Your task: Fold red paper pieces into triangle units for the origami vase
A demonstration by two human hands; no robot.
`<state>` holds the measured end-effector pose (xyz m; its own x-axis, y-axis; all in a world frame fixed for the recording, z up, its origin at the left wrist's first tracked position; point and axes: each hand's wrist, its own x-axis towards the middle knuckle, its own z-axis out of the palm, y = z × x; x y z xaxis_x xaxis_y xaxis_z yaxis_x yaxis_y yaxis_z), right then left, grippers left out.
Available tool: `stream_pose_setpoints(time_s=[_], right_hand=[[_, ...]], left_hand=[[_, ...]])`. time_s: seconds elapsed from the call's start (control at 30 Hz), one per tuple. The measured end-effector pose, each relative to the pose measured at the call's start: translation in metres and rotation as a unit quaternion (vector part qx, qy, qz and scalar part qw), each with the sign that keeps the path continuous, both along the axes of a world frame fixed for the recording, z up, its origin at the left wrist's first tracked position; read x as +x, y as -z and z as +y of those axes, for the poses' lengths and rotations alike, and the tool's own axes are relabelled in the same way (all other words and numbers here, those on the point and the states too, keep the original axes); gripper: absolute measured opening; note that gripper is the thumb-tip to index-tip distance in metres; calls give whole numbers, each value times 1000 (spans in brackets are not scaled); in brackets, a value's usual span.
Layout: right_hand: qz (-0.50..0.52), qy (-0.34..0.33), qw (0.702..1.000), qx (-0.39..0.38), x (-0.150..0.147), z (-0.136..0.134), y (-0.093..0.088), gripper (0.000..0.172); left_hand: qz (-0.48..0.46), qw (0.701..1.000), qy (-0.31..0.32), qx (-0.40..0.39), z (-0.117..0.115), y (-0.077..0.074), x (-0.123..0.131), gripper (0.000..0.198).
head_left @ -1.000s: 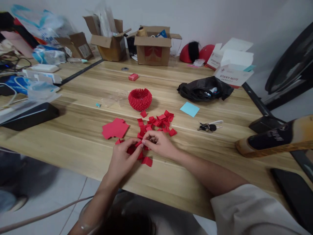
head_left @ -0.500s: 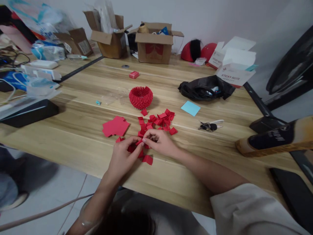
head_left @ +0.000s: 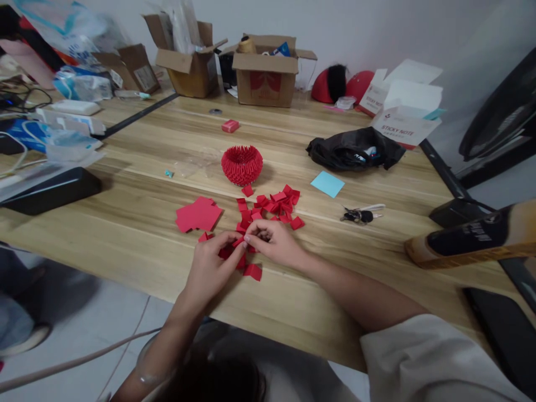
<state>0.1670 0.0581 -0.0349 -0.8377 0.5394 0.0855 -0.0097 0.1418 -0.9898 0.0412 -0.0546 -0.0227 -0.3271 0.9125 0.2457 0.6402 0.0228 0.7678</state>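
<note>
Between thumb and fingers, my left hand (head_left: 213, 265) pinches a small folded red paper piece (head_left: 238, 242). My right hand (head_left: 276, 241) grips the same piece at its right end, fingertips touching those of my left. Folded red pieces (head_left: 280, 205) lie scattered just beyond and partly beneath my hands; one (head_left: 253, 272) rests nearer the table's front edge. Left of them is a stack of flat red paper (head_left: 198, 214). Behind stands a round red bowl (head_left: 242, 166) built of many folded pieces.
A blue paper square (head_left: 327, 183), keys (head_left: 360, 215) and a black bag (head_left: 355, 149) lie to the right, with a large bottle (head_left: 473, 237) farther over. Open cardboard boxes (head_left: 265, 81) stand at the back. A black object (head_left: 54, 190) is at the left.
The view has shifted very slightly. Both hands hold the same position and the same red piece.
</note>
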Motion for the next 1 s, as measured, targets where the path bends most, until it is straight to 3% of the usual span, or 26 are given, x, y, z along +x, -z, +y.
stream_pose_setpoints(time_s=[1.0], right_hand=[[-14, -2, 1000, 20, 1, 1, -1, 8]], left_hand=[[-5, 1000, 8, -15, 0, -2, 1, 17]])
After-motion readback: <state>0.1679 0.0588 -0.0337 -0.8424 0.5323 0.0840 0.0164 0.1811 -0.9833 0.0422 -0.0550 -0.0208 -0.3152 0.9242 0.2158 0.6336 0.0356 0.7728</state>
